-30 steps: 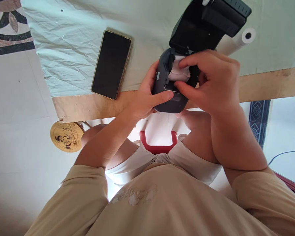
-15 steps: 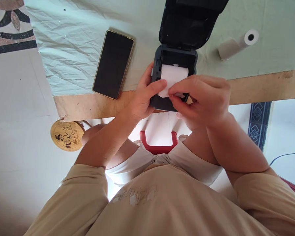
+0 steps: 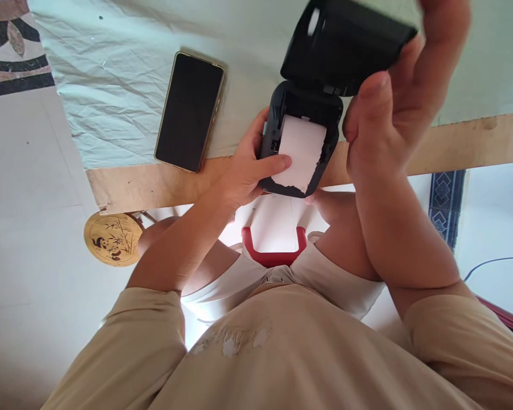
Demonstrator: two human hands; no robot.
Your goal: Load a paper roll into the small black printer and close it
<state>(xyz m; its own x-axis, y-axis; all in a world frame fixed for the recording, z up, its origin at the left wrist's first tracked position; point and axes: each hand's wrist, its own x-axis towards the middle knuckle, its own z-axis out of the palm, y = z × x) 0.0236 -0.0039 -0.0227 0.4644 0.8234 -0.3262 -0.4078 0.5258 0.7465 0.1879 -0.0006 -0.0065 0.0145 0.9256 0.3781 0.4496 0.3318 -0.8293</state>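
A small black thermal printer [image 3: 267, 171] is held over the table's front edge by my left hand [image 3: 256, 165], whose fingers wrap its left side. The thumb of that hand presses on the white paper [image 3: 303, 151], which lies in the printer body with its torn end over the front lip. The hinged lid [image 3: 337, 45] stands raised at the far side, partly tilted. My right hand [image 3: 397, 108] is at the lid's right edge, fingers apart, one finger touching the edge from behind. Its upper fingers are cut by the frame.
A phone [image 3: 190, 111] lies screen up on the pale green cloth [image 3: 123, 85], left of the printer. The table's bare wooden edge [image 3: 141, 185] runs in front. A round wooden stool [image 3: 113, 239] with a panda drawing stands below left. A red frame [image 3: 273, 259] shows between my legs.
My right hand has let go of the paper's end and moved up to the lid. The lid has tilted somewhat toward the body. The white paper roll at the right is now hidden.
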